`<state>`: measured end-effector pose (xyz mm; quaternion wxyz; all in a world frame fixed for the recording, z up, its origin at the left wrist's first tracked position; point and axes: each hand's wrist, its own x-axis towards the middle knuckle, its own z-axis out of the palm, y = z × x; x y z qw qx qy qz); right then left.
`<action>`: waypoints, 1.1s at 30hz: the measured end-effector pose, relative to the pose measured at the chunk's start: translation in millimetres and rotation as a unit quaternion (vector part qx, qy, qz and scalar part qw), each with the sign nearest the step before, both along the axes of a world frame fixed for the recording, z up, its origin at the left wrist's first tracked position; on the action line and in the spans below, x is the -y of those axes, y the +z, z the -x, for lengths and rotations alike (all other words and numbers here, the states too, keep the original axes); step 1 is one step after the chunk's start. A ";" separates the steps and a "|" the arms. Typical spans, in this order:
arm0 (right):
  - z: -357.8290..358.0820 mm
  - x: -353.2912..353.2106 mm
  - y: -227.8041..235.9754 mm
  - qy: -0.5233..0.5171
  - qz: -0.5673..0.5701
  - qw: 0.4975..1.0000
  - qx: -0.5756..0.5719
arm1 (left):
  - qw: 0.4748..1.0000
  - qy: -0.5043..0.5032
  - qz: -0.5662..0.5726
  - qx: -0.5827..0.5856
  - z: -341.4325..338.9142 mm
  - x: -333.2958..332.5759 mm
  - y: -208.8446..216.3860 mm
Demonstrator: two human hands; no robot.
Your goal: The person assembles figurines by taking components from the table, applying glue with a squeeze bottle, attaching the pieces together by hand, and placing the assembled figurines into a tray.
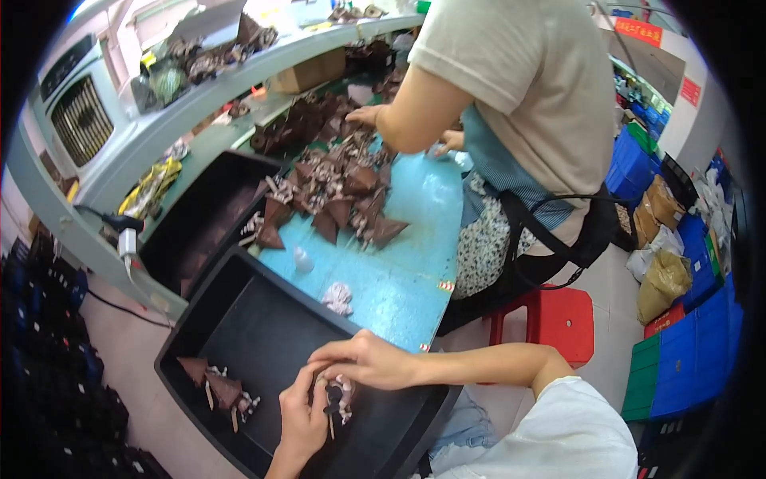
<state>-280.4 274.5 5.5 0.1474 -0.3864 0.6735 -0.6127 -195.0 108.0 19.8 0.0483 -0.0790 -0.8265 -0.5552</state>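
Note:
Both my hands are over a black tray in front of me. My left hand and my right hand are closed together around a small figure with pale pinkish and black parts and a thin wooden stick. My fingers hide its upper part. To the left in the tray lie a few brown pointed pieces with pale figure parts and wooden sticks. Just beyond the tray, a crumpled pale pink lump and a small translucent bottle rest on the blue tabletop.
Brown cones and pale pieces form a heap on the table. A second black bin stands at left beneath a metal shelf. Beside the table, a co-worker reaches over the heap. A red stool and blue crates are at right.

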 end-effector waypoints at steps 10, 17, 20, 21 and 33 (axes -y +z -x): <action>-3.7 -0.9 23.6 0.003 -0.025 0.998 0.053 | 1.000 0.012 0.009 0.004 -2.7 -2.7 11.7; 0.6 2.5 6.8 -0.046 0.003 0.999 -0.029 | 1.000 0.001 0.008 -0.006 3.1 0.7 7.2; -2.7 6.0 16.9 -0.028 -0.021 0.999 0.027 | 1.000 -0.004 -0.016 -0.027 -0.7 5.0 3.7; -2.8 5.2 14.6 -0.034 -0.022 0.999 0.015 | 1.000 0.002 -0.016 -0.020 -0.7 4.8 2.7; -9.2 4.2 9.3 -0.016 -0.027 0.999 -0.010 | 0.999 -0.010 -0.023 -0.023 -8.3 5.8 -1.8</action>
